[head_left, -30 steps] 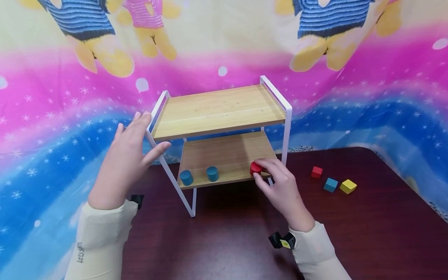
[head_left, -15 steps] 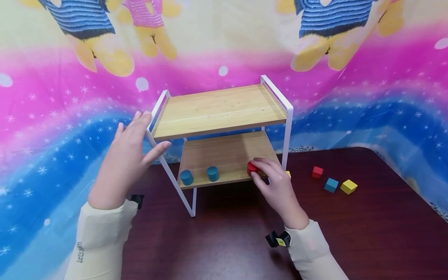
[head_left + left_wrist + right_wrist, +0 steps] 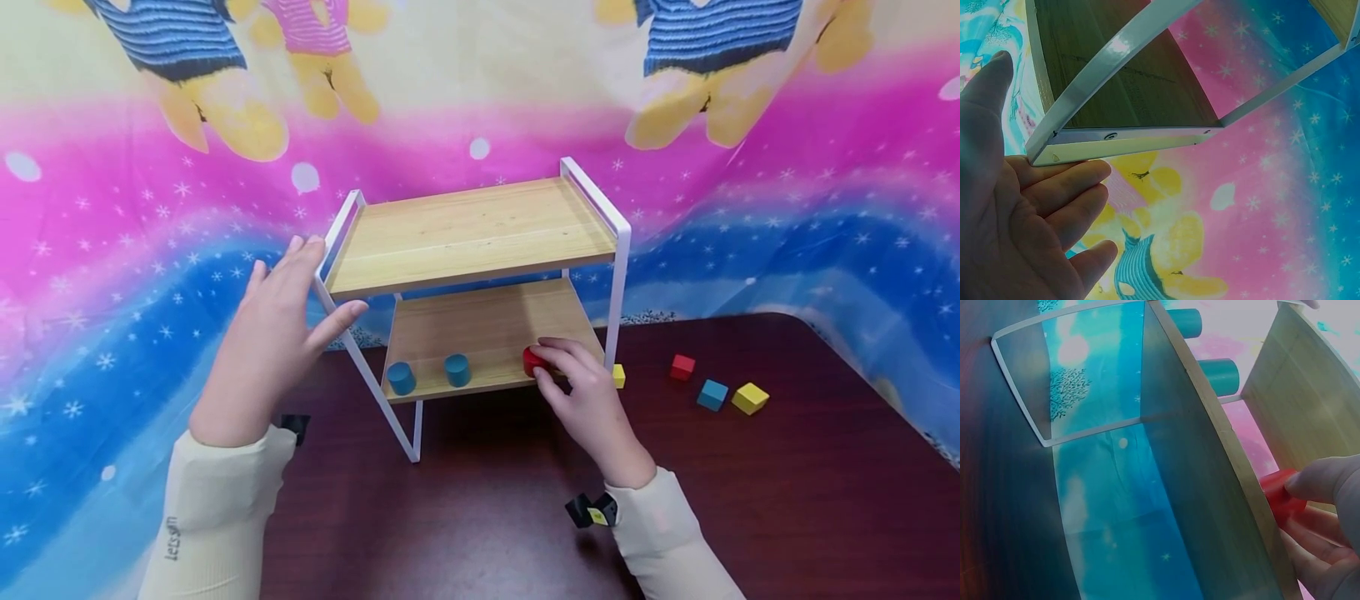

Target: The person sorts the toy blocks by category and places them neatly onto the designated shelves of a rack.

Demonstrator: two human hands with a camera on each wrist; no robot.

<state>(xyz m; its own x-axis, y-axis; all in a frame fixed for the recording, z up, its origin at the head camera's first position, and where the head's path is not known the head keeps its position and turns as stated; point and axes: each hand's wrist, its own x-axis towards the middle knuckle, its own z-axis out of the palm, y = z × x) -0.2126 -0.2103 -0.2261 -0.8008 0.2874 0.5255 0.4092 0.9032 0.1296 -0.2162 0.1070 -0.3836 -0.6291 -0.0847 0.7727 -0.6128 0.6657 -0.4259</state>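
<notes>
My right hand pinches a red cylinder block between thumb and fingers at the front right of the lower shelf. In the right wrist view the red cylinder sits right at the shelf's front edge. Two blue cylinder blocks, one at the left and one nearer the middle, stand along the same edge. My left hand has its fingers straight and rests against the white frame at the rack's upper left corner; in the left wrist view its fingertips lie at the frame.
On the dark table, right of the rack, lie a red cube, a blue cube and a yellow cube. Another yellow block shows behind the right leg. The upper shelf overhangs the lower one. A printed cloth hangs behind.
My right hand has shifted slightly left along the lower shelf with the red cylinder, uncovering the yellow block by the right leg. The left hand has stayed in place.
</notes>
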